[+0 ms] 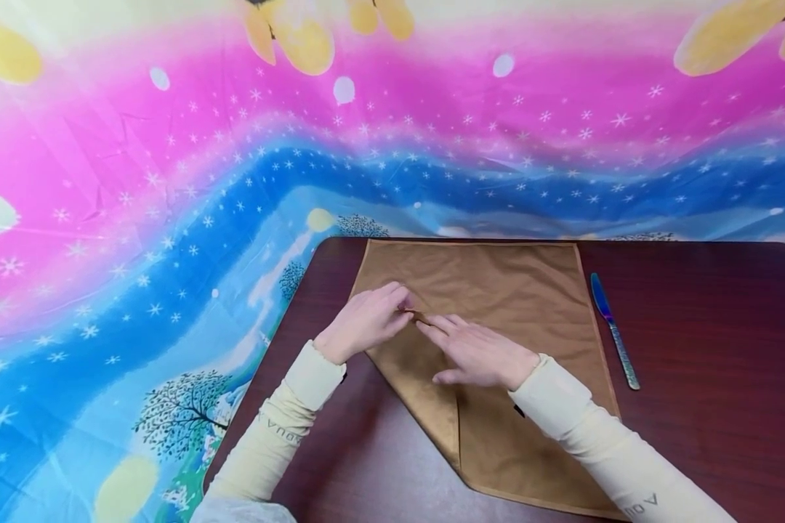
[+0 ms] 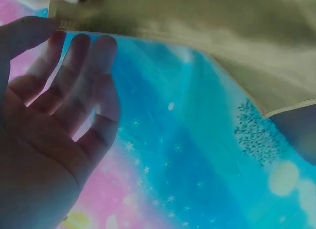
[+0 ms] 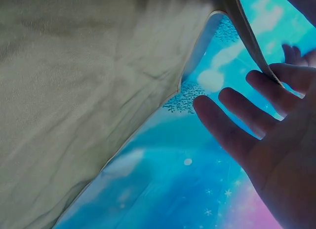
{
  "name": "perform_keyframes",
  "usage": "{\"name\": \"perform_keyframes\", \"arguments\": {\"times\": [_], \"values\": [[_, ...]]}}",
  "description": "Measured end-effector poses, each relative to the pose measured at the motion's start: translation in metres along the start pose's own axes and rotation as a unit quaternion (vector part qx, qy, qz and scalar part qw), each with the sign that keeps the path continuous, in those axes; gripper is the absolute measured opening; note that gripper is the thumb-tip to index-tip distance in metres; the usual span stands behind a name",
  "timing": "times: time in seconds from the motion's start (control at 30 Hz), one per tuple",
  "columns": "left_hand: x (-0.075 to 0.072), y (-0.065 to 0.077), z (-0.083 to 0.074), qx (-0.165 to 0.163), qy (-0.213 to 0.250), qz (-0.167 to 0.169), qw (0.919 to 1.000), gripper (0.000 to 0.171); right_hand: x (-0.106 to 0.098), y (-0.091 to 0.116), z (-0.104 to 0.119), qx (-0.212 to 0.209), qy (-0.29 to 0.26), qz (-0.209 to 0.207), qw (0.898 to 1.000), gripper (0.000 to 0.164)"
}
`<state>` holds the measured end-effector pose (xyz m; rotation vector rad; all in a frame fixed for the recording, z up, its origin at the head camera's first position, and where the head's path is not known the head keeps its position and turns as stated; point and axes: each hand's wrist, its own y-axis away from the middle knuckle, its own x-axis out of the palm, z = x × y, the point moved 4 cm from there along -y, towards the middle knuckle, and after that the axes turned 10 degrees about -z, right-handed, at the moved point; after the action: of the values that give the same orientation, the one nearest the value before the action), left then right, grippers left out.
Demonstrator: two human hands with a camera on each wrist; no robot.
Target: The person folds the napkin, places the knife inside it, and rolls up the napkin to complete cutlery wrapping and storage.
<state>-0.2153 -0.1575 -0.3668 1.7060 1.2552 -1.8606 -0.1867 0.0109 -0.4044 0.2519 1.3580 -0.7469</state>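
Observation:
A brown cloth napkin (image 1: 517, 290) is spread on the dark table, its near left corner folded over into a slanting edge. With thumb and fingertips, my left hand (image 1: 368, 319) pinches a raised bit of the napkin's folded flap near its left side. In the left wrist view the cloth edge (image 2: 123, 32) runs right at the thumb and fingertips. My right hand (image 1: 480, 356) lies over the flap with fingers fairly straight and thumb spread away, fingertips touching the cloth close to the left hand. In the right wrist view a lifted strip of cloth (image 3: 249, 39) meets those fingers.
A rainbow-coloured table knife (image 1: 613, 330) lies on the table (image 1: 713, 349) along the napkin's right side. Behind the table hangs a printed backdrop (image 1: 432, 145) in pink and blue, which also runs down the table's left side.

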Motion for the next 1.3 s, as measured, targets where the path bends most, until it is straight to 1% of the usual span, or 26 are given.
{"name": "perform_keyframes", "arguments": {"times": [0.07, 0.2, 0.27, 0.33, 0.47, 0.53, 0.63, 0.7, 0.8, 1.1, 1.3], "values": [[0.005, 0.009, 0.0, 0.003, 0.002, 0.011, 0.9999, 0.004, 0.0, 0.001, -0.002, 0.004, -0.001, 0.001, 1.0, 0.086], [0.024, 0.03, -0.003, 0.024, 0.001, 0.071, 0.9972, 0.007, 0.0, 0.002, -0.006, 0.01, -0.001, 0.002, 1.0, 0.085], [0.034, 0.04, -0.006, 0.04, 0.006, 0.089, 0.9952, 0.007, -0.001, 0.002, -0.008, 0.014, -0.002, 0.001, 1.0, 0.084], [0.042, 0.048, -0.011, 0.055, 0.008, 0.091, 0.9943, 0.008, -0.002, 0.002, -0.01, 0.019, -0.004, 0.003, 1.0, 0.084], [0.056, 0.061, -0.018, 0.08, -0.002, 0.073, 0.9941, 0.011, -0.004, 0.003, -0.014, 0.029, -0.004, 0.007, 1.0, 0.083], [0.063, 0.067, -0.02, 0.078, -0.015, 0.08, 0.9936, 0.017, -0.004, 0.004, -0.016, 0.031, 0.0, 0.007, 0.999, 0.083], [0.071, 0.074, -0.021, 0.063, -0.034, 0.105, 0.9919, 0.029, -0.005, 0.005, -0.02, 0.036, 0.006, 0.004, 0.999, 0.083], [0.074, 0.077, -0.021, 0.049, -0.045, 0.117, 0.9909, 0.034, -0.005, 0.006, -0.022, 0.04, 0.004, 0.004, 0.999, 0.083], [0.076, 0.077, -0.02, 0.039, -0.055, 0.119, 0.9906, 0.036, -0.005, 0.006, -0.026, 0.046, 0.001, 0.007, 0.999, 0.084], [0.078, 0.073, -0.021, 0.045, -0.069, 0.118, 0.9896, 0.036, -0.008, 0.008, -0.036, 0.065, 0.002, 0.007, 0.998, 0.081], [0.079, 0.07, -0.02, 0.033, -0.06, 0.131, 0.989, 0.036, -0.012, 0.009, -0.044, 0.08, 0.004, 0.008, 0.997, 0.081]]}}
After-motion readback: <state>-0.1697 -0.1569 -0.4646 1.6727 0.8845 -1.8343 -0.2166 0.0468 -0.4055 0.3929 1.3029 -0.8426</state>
